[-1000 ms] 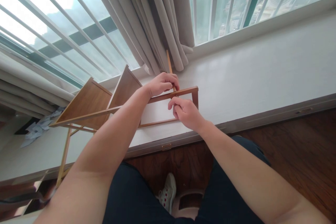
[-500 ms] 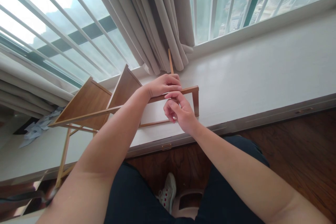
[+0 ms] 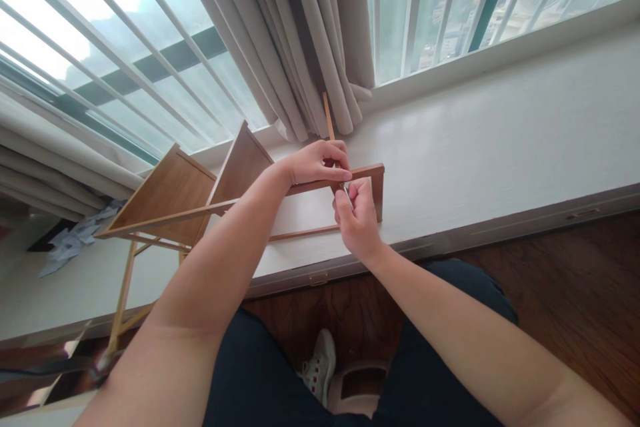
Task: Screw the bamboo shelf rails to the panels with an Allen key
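Observation:
A wooden rack (image 3: 367, 177) with slim rails and flat panels lies on its side on the white ledge. My left hand (image 3: 320, 161) rests over its upper rail near the right end, thumb and fingers closed around the wood. Just below, my right hand (image 3: 357, 217) pinches a thin silvery metal rod (image 3: 348, 195), held against that rail. The rod's tip and whatever it touches are hidden by my fingers, and its exact kind cannot be made out. Two brown panels (image 3: 170, 193) of the rack stand to the left of my left forearm.
The white window ledge (image 3: 475, 140) runs off to the right, below barred windows. A grey curtain (image 3: 280, 33) hangs right behind the rack. Crumpled paper (image 3: 75, 247) lies at the left. Below the ledge are a dark wood floor (image 3: 565, 280) and a shoe (image 3: 320, 363).
My right hand has turned and closed, and the metal rod now shows in its fingers against the rail. My left thumb and fingers have drawn together by the rail.

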`<state>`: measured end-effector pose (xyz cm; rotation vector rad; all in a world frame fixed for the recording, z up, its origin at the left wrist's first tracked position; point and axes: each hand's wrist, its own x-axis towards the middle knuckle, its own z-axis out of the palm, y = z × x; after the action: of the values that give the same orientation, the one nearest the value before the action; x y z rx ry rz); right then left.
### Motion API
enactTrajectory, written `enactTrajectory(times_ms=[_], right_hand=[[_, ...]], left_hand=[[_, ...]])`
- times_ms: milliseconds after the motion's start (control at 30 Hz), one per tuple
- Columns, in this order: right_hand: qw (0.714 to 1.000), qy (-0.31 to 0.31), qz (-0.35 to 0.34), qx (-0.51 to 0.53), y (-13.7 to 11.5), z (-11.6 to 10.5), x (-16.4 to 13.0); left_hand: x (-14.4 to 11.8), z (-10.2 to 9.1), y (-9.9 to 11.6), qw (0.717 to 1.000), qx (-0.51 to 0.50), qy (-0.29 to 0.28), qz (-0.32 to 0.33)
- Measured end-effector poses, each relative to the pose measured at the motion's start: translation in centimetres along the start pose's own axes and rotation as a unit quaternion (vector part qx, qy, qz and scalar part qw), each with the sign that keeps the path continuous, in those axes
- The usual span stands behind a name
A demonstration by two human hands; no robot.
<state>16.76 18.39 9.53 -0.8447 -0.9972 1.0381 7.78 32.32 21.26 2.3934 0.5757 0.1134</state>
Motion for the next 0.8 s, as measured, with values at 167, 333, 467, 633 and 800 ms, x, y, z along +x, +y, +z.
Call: enactTrajectory(times_ms=[167, 333, 467, 633, 800], right_hand=[[0.974, 0.087, -0.092, -0.186, -0.9, -0.8, 0.3], [0.968, 0.078, -0.105, -0.215, -1.4, -1.3, 0.2], [0.967, 0.059, -0.1, -0.225, -1.6, -1.3, -0.2], [0.965, 0.047, -0.117, -0.228, -1.9, -1.5, -0.4], [0.963, 0.044, -0.144, -0.223, -2.1, -1.8, -0.5]], left_hand=[[0.0, 0.1, -0.1, 1.0, -0.004, 0.003, -0.006], [0.0, 0.1, 0.0, 1.0, -0.008, 0.002, -0.018], [0.0, 0.1, 0.1, 1.0, -0.007, 0.003, -0.017], [0.1, 0.1, 0.0, 1.0, -0.009, 0.002, -0.019], [0.0, 0.1, -0.1, 1.0, -0.01, -0.002, -0.022]])
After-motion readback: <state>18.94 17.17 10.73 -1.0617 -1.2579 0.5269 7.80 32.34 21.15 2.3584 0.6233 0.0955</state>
